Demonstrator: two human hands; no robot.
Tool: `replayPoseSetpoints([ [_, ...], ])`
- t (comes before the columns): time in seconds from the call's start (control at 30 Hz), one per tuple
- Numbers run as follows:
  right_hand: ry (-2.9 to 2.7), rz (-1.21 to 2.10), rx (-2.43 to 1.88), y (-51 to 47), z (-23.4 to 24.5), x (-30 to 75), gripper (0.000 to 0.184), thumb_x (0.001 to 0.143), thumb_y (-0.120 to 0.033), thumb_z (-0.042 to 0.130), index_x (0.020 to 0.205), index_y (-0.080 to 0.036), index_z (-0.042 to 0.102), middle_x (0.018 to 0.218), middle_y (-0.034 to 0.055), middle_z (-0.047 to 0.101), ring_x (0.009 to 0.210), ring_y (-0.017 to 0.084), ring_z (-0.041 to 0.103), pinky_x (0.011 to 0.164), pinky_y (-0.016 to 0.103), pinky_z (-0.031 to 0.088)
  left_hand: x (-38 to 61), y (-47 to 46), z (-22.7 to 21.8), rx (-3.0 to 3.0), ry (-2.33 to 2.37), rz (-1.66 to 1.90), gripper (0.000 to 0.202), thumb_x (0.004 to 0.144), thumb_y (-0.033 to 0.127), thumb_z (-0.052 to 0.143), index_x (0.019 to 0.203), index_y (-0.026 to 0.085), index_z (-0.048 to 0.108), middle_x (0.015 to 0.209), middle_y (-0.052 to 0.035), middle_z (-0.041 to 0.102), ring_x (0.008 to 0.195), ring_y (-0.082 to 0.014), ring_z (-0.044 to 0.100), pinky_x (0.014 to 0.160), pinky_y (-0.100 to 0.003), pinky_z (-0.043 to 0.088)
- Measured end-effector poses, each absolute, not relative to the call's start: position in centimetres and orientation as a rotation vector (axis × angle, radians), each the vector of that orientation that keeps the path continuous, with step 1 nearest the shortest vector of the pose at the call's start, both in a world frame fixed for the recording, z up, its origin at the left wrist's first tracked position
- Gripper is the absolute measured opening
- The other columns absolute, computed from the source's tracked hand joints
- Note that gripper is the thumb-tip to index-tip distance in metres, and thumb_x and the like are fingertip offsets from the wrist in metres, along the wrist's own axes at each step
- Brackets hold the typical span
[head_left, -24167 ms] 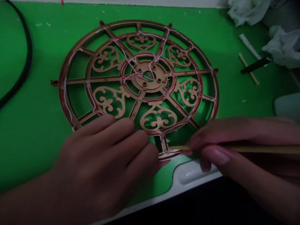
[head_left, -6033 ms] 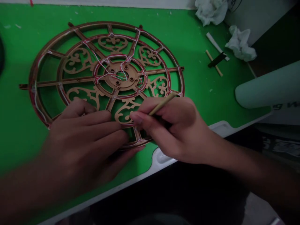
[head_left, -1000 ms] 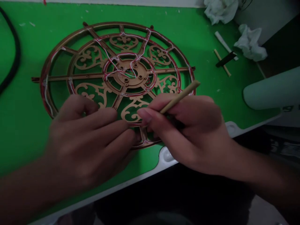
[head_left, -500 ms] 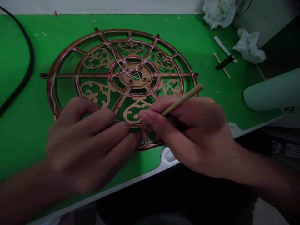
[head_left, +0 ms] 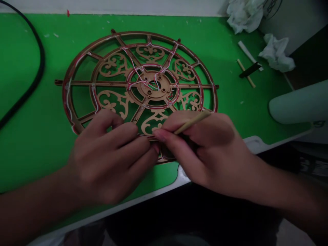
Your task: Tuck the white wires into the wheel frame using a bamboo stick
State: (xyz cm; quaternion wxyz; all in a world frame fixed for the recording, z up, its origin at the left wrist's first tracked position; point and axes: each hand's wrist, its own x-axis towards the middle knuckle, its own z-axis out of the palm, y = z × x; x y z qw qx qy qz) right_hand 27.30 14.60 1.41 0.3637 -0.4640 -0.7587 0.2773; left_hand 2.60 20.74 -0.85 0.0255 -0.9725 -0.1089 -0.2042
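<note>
A round gold openwork frame (head_left: 143,83) with scroll ornaments lies flat on the green mat (head_left: 38,143). Thin red and white wires run along its rings and spokes. My left hand (head_left: 110,157) rests on the frame's near rim, fingers lying together and pressing it down. My right hand (head_left: 205,150) pinches a thin wooden stick (head_left: 192,123) like a pen. The stick's lower tip is hidden between my fingers at the near rim, where both hands meet.
A black cable (head_left: 33,75) curves over the mat at the left. Crumpled white tissues (head_left: 276,53) and a few short sticks (head_left: 247,70) lie at the far right. A pale cylinder (head_left: 297,102) lies at the right edge. The white table edge (head_left: 256,143) runs along the front.
My hands have stayed at the frame's near rim. The stick has tilted lower, so less of it shows above my right hand. The view has shifted slightly.
</note>
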Motion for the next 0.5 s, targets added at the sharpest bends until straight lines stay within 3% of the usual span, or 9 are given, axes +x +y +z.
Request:
replayPoseSetpoints([
  [0.2, -1.755, 0.857, -1.191, 14.4, 0.9, 27.2, 0.035, 0.119, -0.023, 0.070, 0.084, -0.022, 0.067, 0.078, -0.0052, 0.071, 0.062, 0.007, 0.062, 0.056, 0.022, 0.049, 2.4, 20.2, -1.9, -2.925, -0.356, -0.588, 0.024, 0.102, 0.009, 0.065, 0.090, 0.030, 0.065, 0.076, 0.0023, 0.057, 0.080, -0.0243, 0.047, 0.074, -0.052, 0.028],
  [0.4, -1.739, 0.875, -1.206, 14.1, 1.0, 27.1, 0.038, 0.120, -0.028, 0.071, 0.082, -0.023, 0.065, 0.078, -0.0051, 0.072, 0.064, 0.007, 0.065, 0.057, 0.021, 0.051, 3.0, 19.8, -3.0, -2.893, -0.487, -0.791, 0.030, 0.117, 0.016, 0.054, 0.091, 0.029, 0.060, 0.071, 0.0050, 0.059, 0.075, -0.0234, 0.045, 0.073, -0.052, 0.028],
  [0.5, -1.815, 0.829, -1.237, 14.0, 1.1, 27.1, 0.038, 0.120, -0.024, 0.070, 0.082, -0.023, 0.063, 0.080, -0.0041, 0.073, 0.069, 0.009, 0.068, 0.062, 0.023, 0.055, 2.8, 20.3, -2.5, -2.920, -0.393, -0.711, 0.027, 0.114, 0.014, 0.058, 0.091, 0.029, 0.062, 0.072, 0.0052, 0.060, 0.075, -0.0220, 0.047, 0.074, -0.052, 0.033],
])
